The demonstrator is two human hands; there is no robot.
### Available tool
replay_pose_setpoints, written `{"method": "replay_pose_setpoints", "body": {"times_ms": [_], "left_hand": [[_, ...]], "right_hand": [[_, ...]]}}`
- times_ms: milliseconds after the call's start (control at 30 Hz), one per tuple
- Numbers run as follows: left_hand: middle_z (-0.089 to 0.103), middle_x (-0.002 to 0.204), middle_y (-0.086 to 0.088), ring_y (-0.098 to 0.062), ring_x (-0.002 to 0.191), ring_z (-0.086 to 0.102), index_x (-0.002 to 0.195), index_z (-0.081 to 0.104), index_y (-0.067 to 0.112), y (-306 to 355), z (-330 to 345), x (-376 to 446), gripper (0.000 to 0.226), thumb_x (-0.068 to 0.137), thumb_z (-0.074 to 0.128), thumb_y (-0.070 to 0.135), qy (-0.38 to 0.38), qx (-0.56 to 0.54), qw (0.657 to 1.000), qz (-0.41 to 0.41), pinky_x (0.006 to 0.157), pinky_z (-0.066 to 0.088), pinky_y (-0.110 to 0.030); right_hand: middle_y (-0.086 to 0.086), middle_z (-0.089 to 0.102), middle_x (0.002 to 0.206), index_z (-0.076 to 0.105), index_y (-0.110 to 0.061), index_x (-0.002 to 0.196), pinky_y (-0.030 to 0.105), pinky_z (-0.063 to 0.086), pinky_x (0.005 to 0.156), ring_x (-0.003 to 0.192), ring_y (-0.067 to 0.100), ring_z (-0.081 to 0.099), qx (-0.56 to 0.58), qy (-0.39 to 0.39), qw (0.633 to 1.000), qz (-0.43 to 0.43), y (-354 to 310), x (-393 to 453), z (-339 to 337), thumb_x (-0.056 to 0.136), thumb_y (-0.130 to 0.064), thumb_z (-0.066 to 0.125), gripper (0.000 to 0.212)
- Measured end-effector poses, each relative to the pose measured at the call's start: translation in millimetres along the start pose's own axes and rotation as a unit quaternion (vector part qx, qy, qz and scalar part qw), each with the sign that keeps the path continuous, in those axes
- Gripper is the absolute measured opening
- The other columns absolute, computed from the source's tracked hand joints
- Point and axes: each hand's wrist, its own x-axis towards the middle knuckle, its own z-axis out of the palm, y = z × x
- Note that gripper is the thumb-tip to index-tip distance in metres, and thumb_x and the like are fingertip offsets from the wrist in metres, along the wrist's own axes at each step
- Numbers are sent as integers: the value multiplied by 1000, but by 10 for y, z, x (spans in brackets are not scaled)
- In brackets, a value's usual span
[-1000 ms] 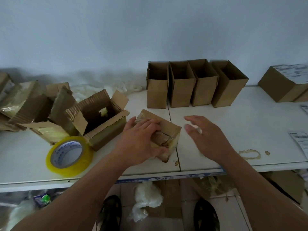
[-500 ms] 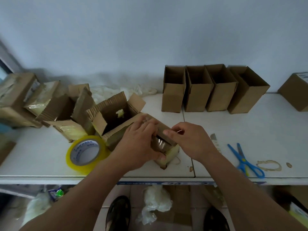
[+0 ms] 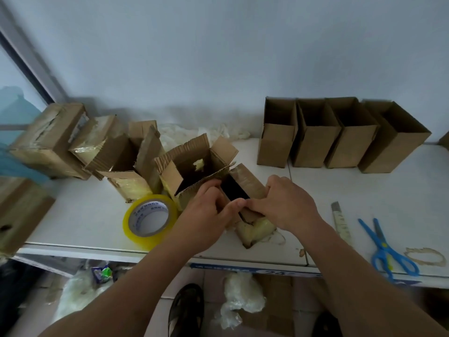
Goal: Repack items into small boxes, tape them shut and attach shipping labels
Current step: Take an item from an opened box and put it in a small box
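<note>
Both my hands, left (image 3: 206, 212) and right (image 3: 284, 205), grip the taped box (image 3: 247, 188), fingers curled on its torn-open rim; light, crushable card, best held by the side walls.

Both my forearms reach in from the near edge and converge toward the middle, bare to past the wrist. My left hand (image 3: 206, 215) lies palm down, knuckles up, its fingers curled over the left edge of the taped box (image 3: 245, 203) and its thumb stretched right until the tip meets my other hand. My right hand (image 3: 286, 203) sits just right of it, back of the hand upward, fingers bent down over the box's far right side, forefinger and thumb pinching at its near edge. The two hands touch at the thumbs.
</note>
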Motion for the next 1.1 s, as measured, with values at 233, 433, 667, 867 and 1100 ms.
{"method": "replay_pose_setpoints", "body": {"times_ms": [233, 433, 667, 867, 1100], "left_hand": [[29, 144, 10, -9, 122, 41, 85, 41, 28, -45, 6, 79, 33, 87, 57, 57, -9, 36, 999, 37, 93, 41, -28], [0, 157, 16, -20, 146, 12, 145, 36, 34, -18, -123, 101, 102, 59, 44, 87, -110, 148, 983, 8, 116, 30, -45], [6, 157, 18, -17, 147, -9, 125, 54, 38, -1, -121, 142, 64, 70, 70, 67, -107, 141, 983, 45, 120, 15, -55], [18, 140, 42, -6, 147, 2, 80, 65, 43, -25, -259, 48, 34, 71, 53, 72, -118, -51, 990, 64, 120, 19, -48], [15, 154, 24, -4, 146, -15, 103, 52, 46, -91, -196, 54, 27, 82, 66, 56, -127, 57, 989, 55, 122, 8, -52]], "right_hand": [[-1, 64, 91, 62, -22, 94, 35, 56, 72, 83, 16, 62, 222, -30, 974, 10, 160, 3, -217, 93, -56, 51, 36], [12, 64, 107, 65, -12, 102, 30, 60, 66, 90, 23, 66, 410, -113, 896, 128, 274, 2, -158, 100, -33, 54, 24], [12, 66, 100, 65, -9, 100, 25, 55, 56, 85, 21, 66, 459, -137, 862, 168, 287, -5, -120, 100, -31, 54, 24], [12, 64, 99, 64, -9, 101, 27, 56, 59, 85, 22, 65, 470, -132, 855, 174, 232, 18, -103, 100, -31, 54, 23], [13, 63, 104, 63, -10, 101, 26, 55, 57, 90, 24, 64, 487, -124, 844, 186, 158, 19, -76, 99, -29, 56, 21]]}}
